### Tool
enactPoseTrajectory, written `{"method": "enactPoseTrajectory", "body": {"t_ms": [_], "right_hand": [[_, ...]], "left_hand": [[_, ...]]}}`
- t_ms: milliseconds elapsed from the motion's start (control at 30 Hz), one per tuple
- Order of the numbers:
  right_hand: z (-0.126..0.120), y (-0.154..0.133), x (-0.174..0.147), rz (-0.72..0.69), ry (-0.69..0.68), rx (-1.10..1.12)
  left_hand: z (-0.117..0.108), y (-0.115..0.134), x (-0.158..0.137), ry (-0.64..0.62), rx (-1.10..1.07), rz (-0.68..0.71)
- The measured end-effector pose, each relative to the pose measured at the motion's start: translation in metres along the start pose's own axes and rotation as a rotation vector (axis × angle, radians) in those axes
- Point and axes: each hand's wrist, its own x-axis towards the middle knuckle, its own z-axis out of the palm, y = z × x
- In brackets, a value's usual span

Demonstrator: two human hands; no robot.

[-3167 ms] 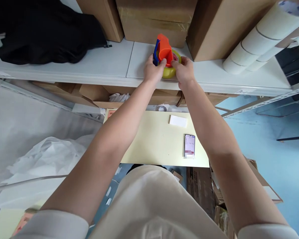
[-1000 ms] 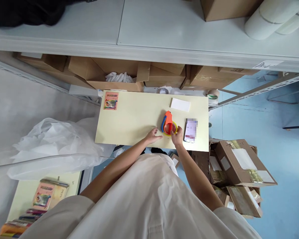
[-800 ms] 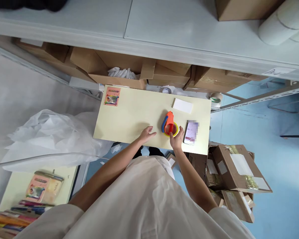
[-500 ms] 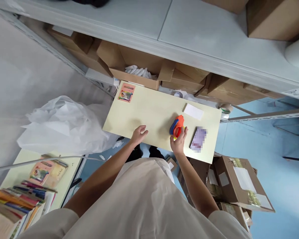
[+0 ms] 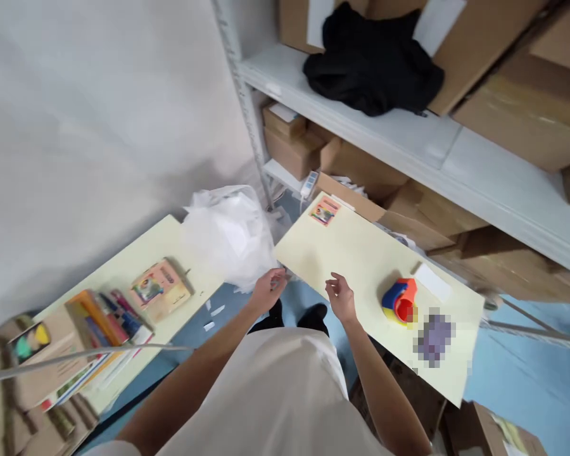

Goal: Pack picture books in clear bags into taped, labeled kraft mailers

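Observation:
My left hand (image 5: 268, 289) hovers off the near left edge of the cream table (image 5: 361, 247), beside a white translucent plastic bag. Its fingers are loosely curved, with nothing visible in them. Over the table's near edge is my right hand (image 5: 341, 299), fingers apart and bent, holding nothing. To the right of it stands an orange, blue and yellow tape dispenser (image 5: 395, 296), apart from the hand. A small pink printed booklet (image 5: 325, 210) lies at the table's far left corner.
A white flat box (image 5: 432, 282) and a pixelated purple item (image 5: 434, 339) lie near the dispenser. The white bag (image 5: 232, 234) bulges between both tables. The left table (image 5: 166, 231) bears books (image 5: 104, 323) and a pink-covered stack (image 5: 160, 290). Shelves with cartons (image 5: 294, 149) stand behind.
My right hand has let go of the tape dispenser and moved left, away from it. The dispenser stays on the table. The view has turned left, showing more of the side table.

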Motion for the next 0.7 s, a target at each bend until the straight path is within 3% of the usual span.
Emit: {"method": "enactPoseTrajectory", "body": {"t_ms": [133,233,367,533,700], "right_hand": [[0.043,-0.032,0.005,-0.034,-0.121,0.016],[0.062,-0.058,0.01,-0.074,-0.206,0.025],[0.074,-0.082,0.026,-0.156,-0.316,0.052],[0.097,-0.093,0.051,-0.266,-0.48,0.052],[0.127,-0.107,0.054,-0.336,-0.656,0.037]], "left_hand": [[-0.048,-0.016,-0.029,0.211,-0.047,-0.081],[-0.068,-0.023,-0.05,0.365,-0.106,-0.113],[-0.077,-0.028,-0.066,0.53,-0.196,-0.112],[-0.078,-0.03,-0.081,0.75,-0.271,-0.149],[-0.079,-0.035,-0.106,0.964,-0.332,-0.205]]}}
